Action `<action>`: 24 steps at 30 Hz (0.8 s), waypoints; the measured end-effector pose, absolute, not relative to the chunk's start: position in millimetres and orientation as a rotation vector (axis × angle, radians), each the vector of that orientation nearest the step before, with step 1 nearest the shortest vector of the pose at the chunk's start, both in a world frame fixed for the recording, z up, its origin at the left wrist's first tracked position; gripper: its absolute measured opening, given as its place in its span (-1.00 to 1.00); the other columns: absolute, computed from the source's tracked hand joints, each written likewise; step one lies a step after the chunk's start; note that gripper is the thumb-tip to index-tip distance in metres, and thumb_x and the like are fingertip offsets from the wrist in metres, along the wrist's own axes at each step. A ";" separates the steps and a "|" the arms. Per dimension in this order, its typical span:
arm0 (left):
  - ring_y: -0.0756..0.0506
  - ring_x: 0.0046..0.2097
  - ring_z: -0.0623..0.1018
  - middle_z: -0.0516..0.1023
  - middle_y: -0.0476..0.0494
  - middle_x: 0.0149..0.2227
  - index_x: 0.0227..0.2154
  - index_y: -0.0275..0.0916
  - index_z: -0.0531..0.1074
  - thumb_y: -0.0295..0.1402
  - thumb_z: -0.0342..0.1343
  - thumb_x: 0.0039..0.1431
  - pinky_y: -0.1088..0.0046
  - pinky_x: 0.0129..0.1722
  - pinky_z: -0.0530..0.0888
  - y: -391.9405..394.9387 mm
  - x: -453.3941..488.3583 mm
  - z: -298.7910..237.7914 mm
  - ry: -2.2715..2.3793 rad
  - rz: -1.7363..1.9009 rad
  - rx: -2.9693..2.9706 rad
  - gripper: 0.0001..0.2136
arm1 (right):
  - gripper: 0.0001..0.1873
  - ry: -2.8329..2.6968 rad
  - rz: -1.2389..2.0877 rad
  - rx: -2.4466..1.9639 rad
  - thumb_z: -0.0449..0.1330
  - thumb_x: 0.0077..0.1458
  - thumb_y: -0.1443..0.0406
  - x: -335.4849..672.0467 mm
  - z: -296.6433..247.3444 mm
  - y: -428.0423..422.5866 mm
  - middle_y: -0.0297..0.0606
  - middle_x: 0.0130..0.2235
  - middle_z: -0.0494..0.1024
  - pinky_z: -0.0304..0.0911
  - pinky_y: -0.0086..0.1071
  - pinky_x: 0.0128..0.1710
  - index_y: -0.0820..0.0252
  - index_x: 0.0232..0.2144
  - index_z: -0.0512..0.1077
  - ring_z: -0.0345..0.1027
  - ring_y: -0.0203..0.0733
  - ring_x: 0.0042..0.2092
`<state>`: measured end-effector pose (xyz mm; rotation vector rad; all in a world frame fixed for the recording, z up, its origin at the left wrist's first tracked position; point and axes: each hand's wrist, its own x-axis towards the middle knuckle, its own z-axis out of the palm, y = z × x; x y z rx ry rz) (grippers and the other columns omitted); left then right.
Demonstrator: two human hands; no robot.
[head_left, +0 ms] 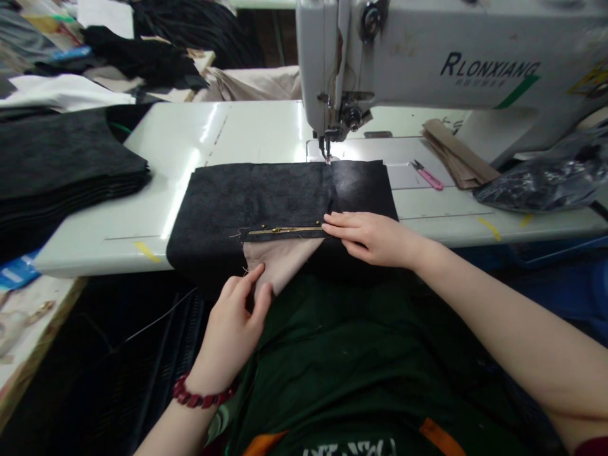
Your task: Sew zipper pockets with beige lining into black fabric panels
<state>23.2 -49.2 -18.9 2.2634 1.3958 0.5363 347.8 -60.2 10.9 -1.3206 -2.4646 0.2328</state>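
Pale, glossy table (256, 133) before us, a grey sewing machine (427, 38) across its far side. Black fabric (213, 193) lies on it, far edge beside the presser foot (325, 149), near edge draping towards us. Along it runs a brass zipper (299, 229), with beige lining (282, 261) below. Our right hand (373, 237) rests at the zipper's right end, fingers close together. Our left hand (237, 320) touches the lining, forefinger and thumb parted; whether they pinch it, we cannot tell. Pink snips (430, 177) lie to the right.

Pale table (266, 133), black fabric (280, 193), pink snips (429, 178)
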 end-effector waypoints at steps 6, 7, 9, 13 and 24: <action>-0.43 0.09 0.39 0.30 -0.47 0.07 0.16 -0.32 0.30 0.10 0.17 0.15 -0.06 0.05 0.42 -49.5 36.5 -14.4 1.472 0.539 2.708 -0.32 | -0.57 -2.357 0.207 -1.330 0.08 0.30 0.33 342.8 5.1 -60.4 -0.11 0.28 0.34 0.20 -0.04 0.27 0.19 0.19 0.37 0.25 -0.04 0.27; -0.47 0.18 0.32 0.26 -0.51 0.16 0.20 -0.32 0.26 0.04 0.18 0.17 -0.13 0.13 0.34 -48.9 43.0 -11.1 1.464 0.570 2.764 -0.33 | -0.59 -2.345 0.198 -1.334 0.09 0.30 0.32 341.7 4.0 -59.9 -0.11 0.26 0.36 0.22 -0.05 0.26 0.20 0.17 0.40 0.28 -0.03 0.25; -0.46 0.34 0.16 0.13 -0.49 0.31 0.30 -0.30 0.12 -0.11 0.16 0.25 -0.16 0.28 0.17 -46.0 59.2 -5.2 1.338 0.604 2.834 -0.34 | -0.63 -2.310 0.155 -1.363 0.11 0.31 0.28 337.7 0.9 -59.3 -0.09 0.22 0.42 0.25 -0.07 0.22 0.21 0.12 0.44 0.33 -0.03 0.21; -0.26 0.40 0.12 0.10 -0.26 0.38 0.37 -0.24 -0.01 -0.30 0.04 0.35 0.00 0.39 0.08 -32.8 86.4 -4.1 0.953 0.512 2.891 -0.40 | -0.70 -2.149 0.049 -1.480 0.15 0.31 0.22 323.4 -8.5 -60.4 -0.12 0.14 0.51 0.27 -0.12 0.15 0.19 0.01 0.50 0.36 -0.05 0.17; -0.20 0.19 0.44 0.43 -0.20 0.18 0.23 -0.24 0.23 -0.23 0.11 0.32 0.22 0.23 0.38 -16.2 92.1 -1.5 0.976 0.574 2.785 -0.52 | -0.78 -1.960 0.069 -1.496 0.01 0.36 0.30 280.1 -14.6 -103.1 -0.20 -0.15 0.58 0.15 -0.14 0.12 0.15 -0.22 0.46 0.39 -0.13 -0.05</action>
